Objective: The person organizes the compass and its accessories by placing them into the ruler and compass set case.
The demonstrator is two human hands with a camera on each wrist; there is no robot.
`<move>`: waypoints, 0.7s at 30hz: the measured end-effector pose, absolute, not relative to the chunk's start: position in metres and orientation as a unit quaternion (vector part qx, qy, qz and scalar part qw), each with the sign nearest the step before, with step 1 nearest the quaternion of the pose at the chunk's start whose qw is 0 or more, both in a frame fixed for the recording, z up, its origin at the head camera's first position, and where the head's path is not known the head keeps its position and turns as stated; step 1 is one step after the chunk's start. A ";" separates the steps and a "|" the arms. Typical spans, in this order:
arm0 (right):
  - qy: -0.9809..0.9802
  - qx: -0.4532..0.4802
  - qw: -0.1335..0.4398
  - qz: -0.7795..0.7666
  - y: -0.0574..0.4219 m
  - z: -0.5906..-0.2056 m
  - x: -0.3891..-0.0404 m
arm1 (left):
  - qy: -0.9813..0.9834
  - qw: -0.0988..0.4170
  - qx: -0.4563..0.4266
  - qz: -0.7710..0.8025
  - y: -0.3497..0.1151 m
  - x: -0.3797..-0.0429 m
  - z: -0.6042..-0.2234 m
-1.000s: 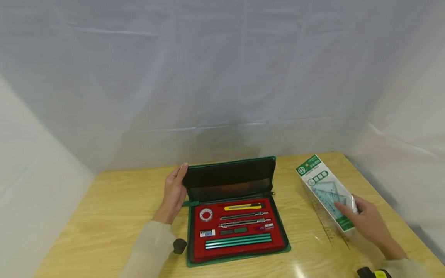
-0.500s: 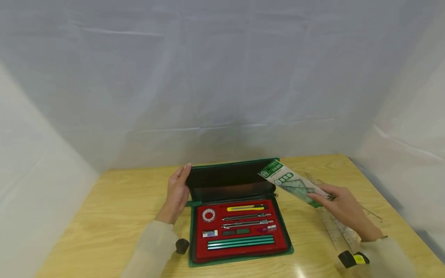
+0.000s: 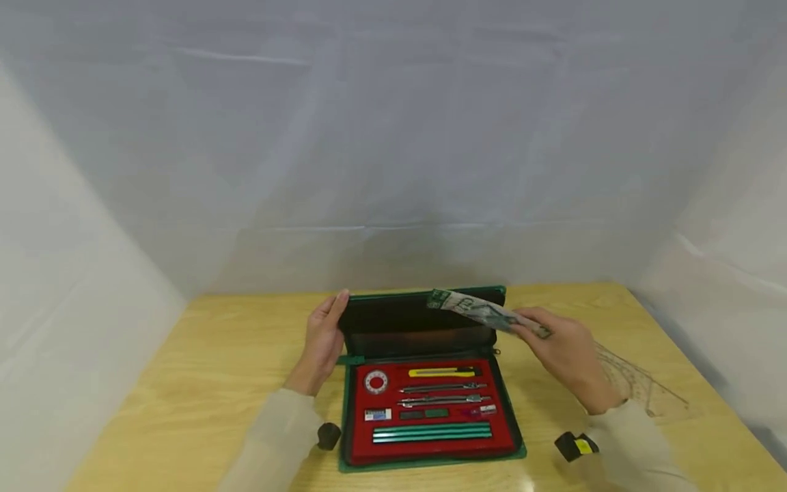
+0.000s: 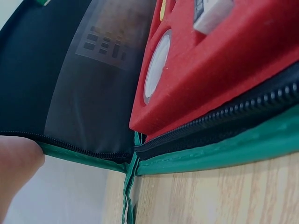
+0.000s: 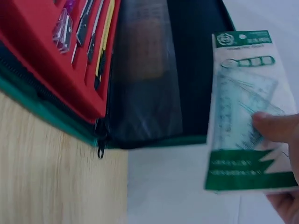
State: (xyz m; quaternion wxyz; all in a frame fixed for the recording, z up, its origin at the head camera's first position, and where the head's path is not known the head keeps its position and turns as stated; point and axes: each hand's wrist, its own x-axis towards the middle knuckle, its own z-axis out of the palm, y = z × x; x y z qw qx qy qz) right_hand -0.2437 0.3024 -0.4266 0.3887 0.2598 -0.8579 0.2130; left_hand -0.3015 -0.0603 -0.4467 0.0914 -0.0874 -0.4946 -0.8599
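Note:
A green zip case lies unfolded, its red tray [image 3: 430,449] flat and its dark lid [image 3: 384,319] tilted up. My left hand [image 3: 322,342] holds the lid's left edge, thumb on the inner side. Between thumb and fingers, my right hand [image 3: 568,352] pinches a flat packet of clear set squares [image 5: 233,114]. In the head view the packet slants across the lid's right half. A see-through pocket [image 5: 145,79] lines the lid's lower part. Set in the tray are a yellow cutter knife [image 3: 439,372], compasses [image 3: 443,400], green pencils [image 3: 432,432] and an eraser [image 3: 378,414].
Clear rulers [image 3: 645,383] lie on the wooden table [image 3: 221,383] to the right, partly behind my right forearm. White sheeting [image 3: 393,171] closes off the back and both sides. A zip pull [image 5: 101,150] hangs at the case's hinge corner.
My right hand has lifted the packet from the table's right side and carried it left to the lid, tipping it flatter. My left hand stays on the lid edge.

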 end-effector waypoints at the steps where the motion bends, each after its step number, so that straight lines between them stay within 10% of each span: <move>1: -0.856 0.261 0.400 0.199 0.299 -0.426 -0.244 | -0.493 0.091 -0.089 -0.861 -0.059 -0.302 -0.447; 21: -0.869 0.281 0.383 0.136 0.233 -0.421 -0.265 | -0.489 0.080 -0.087 -0.865 -0.059 -0.301 -0.445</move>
